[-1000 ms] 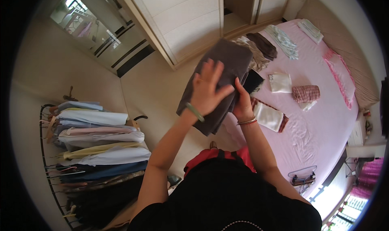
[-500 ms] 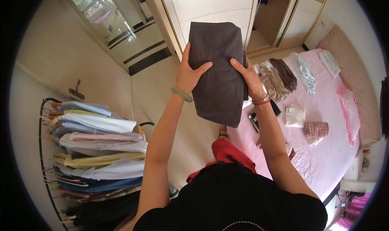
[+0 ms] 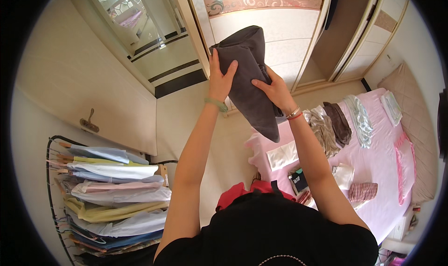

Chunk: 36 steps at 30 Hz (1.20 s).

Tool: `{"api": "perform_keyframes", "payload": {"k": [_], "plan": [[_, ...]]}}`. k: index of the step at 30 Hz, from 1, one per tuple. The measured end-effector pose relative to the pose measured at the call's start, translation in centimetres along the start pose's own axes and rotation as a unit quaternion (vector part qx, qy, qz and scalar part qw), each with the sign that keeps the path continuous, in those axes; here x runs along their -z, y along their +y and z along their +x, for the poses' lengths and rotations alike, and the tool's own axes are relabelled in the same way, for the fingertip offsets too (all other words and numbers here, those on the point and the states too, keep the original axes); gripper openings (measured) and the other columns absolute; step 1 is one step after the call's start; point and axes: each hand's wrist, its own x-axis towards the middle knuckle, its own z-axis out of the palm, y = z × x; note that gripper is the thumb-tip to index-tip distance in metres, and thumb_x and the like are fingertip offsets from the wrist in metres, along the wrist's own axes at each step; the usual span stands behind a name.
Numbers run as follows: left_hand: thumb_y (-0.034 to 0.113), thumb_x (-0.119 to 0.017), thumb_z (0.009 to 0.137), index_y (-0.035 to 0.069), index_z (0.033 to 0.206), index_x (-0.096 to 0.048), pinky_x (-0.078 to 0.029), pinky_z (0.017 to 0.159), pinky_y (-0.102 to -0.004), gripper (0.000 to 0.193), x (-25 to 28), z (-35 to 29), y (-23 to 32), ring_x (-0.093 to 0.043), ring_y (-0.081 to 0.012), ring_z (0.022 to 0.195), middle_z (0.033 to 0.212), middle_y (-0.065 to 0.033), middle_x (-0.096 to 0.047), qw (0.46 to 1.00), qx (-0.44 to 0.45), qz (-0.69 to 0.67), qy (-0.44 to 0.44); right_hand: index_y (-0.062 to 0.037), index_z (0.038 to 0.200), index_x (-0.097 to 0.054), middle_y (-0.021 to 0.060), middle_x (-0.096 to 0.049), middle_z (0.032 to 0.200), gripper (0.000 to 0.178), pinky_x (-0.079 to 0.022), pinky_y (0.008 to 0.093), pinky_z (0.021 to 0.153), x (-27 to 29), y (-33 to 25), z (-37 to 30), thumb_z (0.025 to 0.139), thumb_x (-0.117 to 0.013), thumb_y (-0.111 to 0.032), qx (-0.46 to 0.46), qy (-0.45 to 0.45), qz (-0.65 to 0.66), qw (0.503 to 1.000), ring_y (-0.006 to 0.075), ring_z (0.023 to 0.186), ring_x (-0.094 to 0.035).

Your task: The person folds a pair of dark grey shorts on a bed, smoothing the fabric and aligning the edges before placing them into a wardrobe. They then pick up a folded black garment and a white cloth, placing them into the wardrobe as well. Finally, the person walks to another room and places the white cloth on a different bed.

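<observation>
A dark grey garment [image 3: 248,86], folded into a thick bundle, is held up in front of me, away from the bed and the floor. My left hand [image 3: 220,79] grips its left edge, thumb on the near face and fingers mostly behind. On the right side my right hand [image 3: 276,90] holds it the same way, thumb across the front. The top of the bundle bends back and its lower end hangs down to a point. Its kind does not show clearly.
On my right is a bed with a pink sheet [image 3: 380,172], bearing several folded clothes, a brown garment [image 3: 337,123] and a frilled pillow [image 3: 405,170]. A rack of hanging shirts [image 3: 116,170] stands left, below a door [image 3: 93,74]. Wardrobe doors [image 3: 261,28] rise ahead.
The garment has turned from a flat, face-on panel to a tilted, bent bundle with its top folding back. Both hands still hold it. The view has shifted, showing more of the wardrobe.
</observation>
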Motion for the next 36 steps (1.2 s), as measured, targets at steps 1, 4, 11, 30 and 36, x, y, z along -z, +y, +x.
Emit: {"api": "perform_keyframes", "payload": {"k": [1,4,11,30,36], "plan": [[0.042,-0.066,0.093,0.001,0.155,-0.022,-0.021,0.12,-0.0373,0.086,0.1,0.9,-0.5,-0.021,-0.0353,0.15,0.159,-0.028,-0.02,1.0,-0.002,0.02,0.014,-0.002,0.14,-0.051,0.0118,-0.067,0.122,0.056,-0.049,0.0307,0.095,0.2,0.7,1.2,0.09,-0.072,-0.016,0.002,-0.025,0.023,0.999,0.017,0.107,-0.063],[0.049,-0.061,0.095,0.001,0.155,-0.023,-0.019,0.121,-0.0389,0.085,0.4,3.5,-1.7,-0.019,-0.0371,0.15,0.159,-0.0281,-0.02,0.997,0.003,0.055,0.045,-0.0021,0.14,-0.051,0.0116,-0.067,0.122,0.055,-0.048,0.0302,0.096,1.3,2.5,4.4,0.09,-0.072,-0.014,0.011,-0.078,0.031,0.996,0.0163,0.108,-0.062],[0.054,-0.05,0.098,0.003,0.155,-0.024,-0.014,0.121,-0.045,0.08,1.0,12.3,-4.5,-0.016,-0.0357,0.151,0.161,-0.024,-0.019,0.986,-0.022,0.158,0.058,-0.0038,0.14,-0.051,0.0094,-0.067,0.12,0.056,-0.048,0.0297,0.097,1.3,2.8,13.3,0.089,-0.072,-0.013,0.019,-0.13,-0.049,0.99,0.0139,0.109,-0.06],[0.052,-0.049,0.098,-0.002,0.154,-0.023,-0.014,0.121,-0.0469,0.082,3.7,24.2,-13.5,-0.02,-0.0313,0.15,0.161,-0.0211,-0.022,0.988,0.031,0.152,-0.013,-0.0013,0.129,-0.058,0.0079,-0.042,0.154,0.053,-0.043,0.0381,0.108,-3.2,6.0,31.9,0.078,-0.074,0.001,0.04,-0.339,-0.247,0.907,0.03,0.132,-0.051],[0.048,-0.051,0.098,-0.002,0.154,-0.023,-0.017,0.121,-0.0461,0.08,3.9,26.1,-14.4,-0.023,-0.0318,0.149,0.16,-0.021,-0.024,0.982,0.004,0.187,0.001,-0.0129,0.13,-0.06,0.0075,-0.05,0.147,0.057,-0.047,0.041,0.097,-5.1,7.4,35.9,0.077,-0.066,0.006,0.079,-0.314,-0.335,0.885,0.0341,0.123,-0.056]]}}
